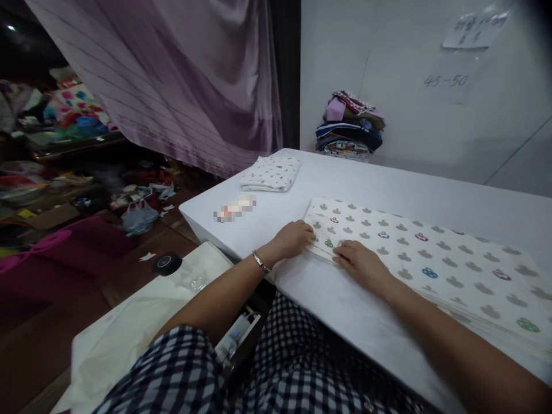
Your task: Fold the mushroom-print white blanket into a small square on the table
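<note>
A long folded white cloth [401, 241] printed with grey mushroom-like shapes and a few coloured ones lies across the white table, stretching off to the right. At its left end, my left hand [297, 237] has its fingers closed on the short edge. My right hand [356, 261] pinches the near edge of the same cloth, a short way to the right. The fingertips of both hands are partly hidden against the fabric. Farther back on the left, a second white cloth [271, 173] with small dark prints rests folded into a neat square.
A blurred-out small item [235, 209] lies near the table's [345, 345] left edge. Folded clothes [350, 126] are stacked by the wall behind. A lower white surface [129, 322] at left holds a black round object [167, 263]. A purple curtain [207, 75] hangs beyond.
</note>
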The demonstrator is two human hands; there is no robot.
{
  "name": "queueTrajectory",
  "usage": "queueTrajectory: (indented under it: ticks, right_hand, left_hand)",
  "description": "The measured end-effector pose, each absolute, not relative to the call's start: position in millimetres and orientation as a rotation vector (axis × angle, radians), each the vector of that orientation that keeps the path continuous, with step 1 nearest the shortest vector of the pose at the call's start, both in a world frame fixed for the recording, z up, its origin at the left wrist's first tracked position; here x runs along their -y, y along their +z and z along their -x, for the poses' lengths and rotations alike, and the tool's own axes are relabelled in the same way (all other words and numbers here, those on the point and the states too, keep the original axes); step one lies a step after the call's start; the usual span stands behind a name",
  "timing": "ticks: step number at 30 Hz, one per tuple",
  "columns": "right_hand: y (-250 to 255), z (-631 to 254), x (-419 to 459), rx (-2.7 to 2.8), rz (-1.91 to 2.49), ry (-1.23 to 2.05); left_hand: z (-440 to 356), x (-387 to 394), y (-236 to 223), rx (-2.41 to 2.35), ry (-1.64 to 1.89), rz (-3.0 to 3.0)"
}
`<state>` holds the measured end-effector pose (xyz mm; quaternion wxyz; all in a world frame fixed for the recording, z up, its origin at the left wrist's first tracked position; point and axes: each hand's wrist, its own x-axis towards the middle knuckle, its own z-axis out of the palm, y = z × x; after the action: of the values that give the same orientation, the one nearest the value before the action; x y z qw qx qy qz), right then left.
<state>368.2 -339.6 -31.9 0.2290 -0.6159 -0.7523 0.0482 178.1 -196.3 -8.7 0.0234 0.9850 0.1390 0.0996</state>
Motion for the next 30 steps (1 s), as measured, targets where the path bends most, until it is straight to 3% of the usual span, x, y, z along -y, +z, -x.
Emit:
queueTrajectory:
  ticks: [5,15,21,30]
  right_hand:
    - [-35.0,-367.5,341.5,2.006,1.741,0.175]
    - [-39.0,-361.7,345.8,2.174,1.636,-0.057]
    - [-39.0,-362.0,344.0,2.042,1.621,0.082]
    - [-38.0,-360.5,343.1,2.001,1.671,0.167]
  left_hand:
    - [-180.8,194.9,-3.3,-0.433,0.272,-3.177]
    - [-156.9,199.5,-7.3,-0.340,0.357,-3.126]
    - [-156.9,196.6,-10.3,-0.285,0.468,-3.048]
    - [-167.3,201.5,-4.4,-0.333,0.351,-3.225]
